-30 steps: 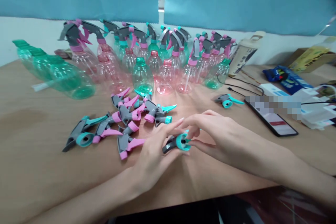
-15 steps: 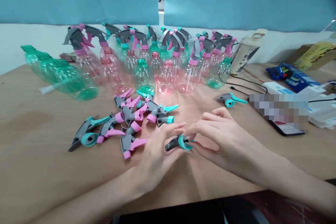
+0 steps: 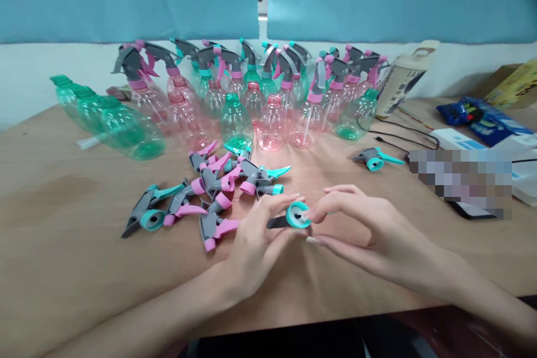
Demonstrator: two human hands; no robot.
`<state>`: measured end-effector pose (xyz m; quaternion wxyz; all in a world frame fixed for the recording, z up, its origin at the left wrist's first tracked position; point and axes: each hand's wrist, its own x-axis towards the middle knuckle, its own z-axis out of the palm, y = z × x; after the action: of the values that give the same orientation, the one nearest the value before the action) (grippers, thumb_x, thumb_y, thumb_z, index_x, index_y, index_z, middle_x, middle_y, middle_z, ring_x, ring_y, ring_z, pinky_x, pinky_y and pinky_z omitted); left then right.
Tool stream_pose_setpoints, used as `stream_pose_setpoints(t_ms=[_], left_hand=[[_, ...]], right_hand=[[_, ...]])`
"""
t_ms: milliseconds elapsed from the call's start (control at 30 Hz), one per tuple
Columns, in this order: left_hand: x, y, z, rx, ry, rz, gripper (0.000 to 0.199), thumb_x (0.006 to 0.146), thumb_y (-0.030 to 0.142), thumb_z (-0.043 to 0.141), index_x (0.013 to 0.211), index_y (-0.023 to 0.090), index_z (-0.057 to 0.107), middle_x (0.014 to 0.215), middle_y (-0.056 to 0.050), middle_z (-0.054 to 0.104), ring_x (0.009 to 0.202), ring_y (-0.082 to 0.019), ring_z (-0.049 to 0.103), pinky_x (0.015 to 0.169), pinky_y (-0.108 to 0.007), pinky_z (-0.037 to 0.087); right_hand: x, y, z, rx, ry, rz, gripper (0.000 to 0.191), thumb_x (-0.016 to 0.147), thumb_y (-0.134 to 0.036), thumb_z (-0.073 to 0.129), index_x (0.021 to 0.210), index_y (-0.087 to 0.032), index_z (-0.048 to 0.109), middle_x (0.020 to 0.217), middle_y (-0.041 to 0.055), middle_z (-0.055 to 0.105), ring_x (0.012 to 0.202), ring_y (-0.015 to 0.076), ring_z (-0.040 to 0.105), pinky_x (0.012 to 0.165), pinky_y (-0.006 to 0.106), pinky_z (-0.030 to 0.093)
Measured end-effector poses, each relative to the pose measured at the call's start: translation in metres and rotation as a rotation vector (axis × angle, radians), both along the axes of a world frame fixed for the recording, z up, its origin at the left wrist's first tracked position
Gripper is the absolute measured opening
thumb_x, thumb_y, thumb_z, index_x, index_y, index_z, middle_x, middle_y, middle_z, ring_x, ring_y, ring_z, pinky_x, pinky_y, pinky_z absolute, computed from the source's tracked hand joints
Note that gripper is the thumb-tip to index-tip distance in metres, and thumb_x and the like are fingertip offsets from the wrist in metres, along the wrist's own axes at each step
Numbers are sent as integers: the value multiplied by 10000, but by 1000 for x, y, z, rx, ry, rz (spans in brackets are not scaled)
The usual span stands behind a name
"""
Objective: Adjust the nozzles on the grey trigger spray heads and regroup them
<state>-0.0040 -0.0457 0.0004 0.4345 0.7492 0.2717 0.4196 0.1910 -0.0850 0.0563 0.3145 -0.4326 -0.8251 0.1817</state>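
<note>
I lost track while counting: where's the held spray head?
In the head view, the spray head is just right of centre, in the left hand, touched by the right hand.

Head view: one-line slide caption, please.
Left hand holds a turquoise-collared spray head, right hand at its collar, bottles behind.

Free tabletop ctr-R, spray heads block L, btls wall off back, gaps btwn prob. tight
</note>
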Motion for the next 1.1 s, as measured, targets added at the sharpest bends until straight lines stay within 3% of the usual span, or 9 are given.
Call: stream_pose_setpoints(t_ms=[133,233,433,600,700,800,867,967,1100], left_hand=[[1,0,1,89,-7,8,422,861,134,583,1226,311,465,1199,-26,563,1125,-192,573,849,-300,578],[1,1,1,80,-31,7,450,858,130,589,1243,295,424,1192,-43,579,1114,-196,590,859,-316,562],[-1,5,2,454,171,280,336,838,261,643,1136,243,489,1050,-59,646,961,-227,595,850,-422,455],[-1,5,5,616,222,302,282,877,294,579,1132,220,482,999,-57,662,934,-213,565,826,-382,404],[1,2,8,619,274,293,343,822,202,625,1138,215,491,1006,-52,664,956,-218,560,844,-383,394],[2,-1,14,607,317,234,445,790,249,670,1192,204,484,1098,-69,649,1038,-231,548,909,-400,383],[-1,-1,19,624,345,224,400,820,288,641,1186,200,508,1161,-79,630,1081,-232,541,944,-405,364],[-11,6,28,674,460,319,184,889,234,533,1059,208,599,1082,-56,665,1026,-220,569,912,-400,347],[-27,25,36,680,829,482,170,897,264,499,971,200,637,964,-64,687,929,-255,573,823,-421,313]], right_hand=[[1,2,-2,76,129,-74,231,815,-179,649,1014,-210,535,939,0,638,870,127,618,762,241,486],[-2,7,-5,102,100,-59,333,798,-240,682,1082,-215,511,1029,23,602,904,147,593,762,261,494],[-15,11,-13,-7,45,-79,426,774,-335,710,1124,-227,493,1054,21,583,836,141,582,736,274,502],[-30,8,-19,-187,189,-134,337,803,-296,674,1084,-203,512,861,-11,613,615,96,576,534,218,489],[-28,7,-22,-207,250,-130,299,830,-237,628,1108,-216,520,924,-6,636,653,99,613,575,217,519],[-12,4,-24,-221,249,-153,319,844,-234,598,1152,-243,517,988,-3,652,757,128,654,647,241,549],[6,0,-27,-214,212,-217,285,843,-292,598,1117,-242,542,970,6,662,779,152,661,660,268,556],[40,-5,-31,-171,86,-437,294,811,-384,619,1065,-243,573,971,26,673,769,190,664,661,322,546],[83,-11,-41,-78,-76,-634,323,785,-478,600,1009,-246,585,1015,56,666,839,256,651,720,396,510]])
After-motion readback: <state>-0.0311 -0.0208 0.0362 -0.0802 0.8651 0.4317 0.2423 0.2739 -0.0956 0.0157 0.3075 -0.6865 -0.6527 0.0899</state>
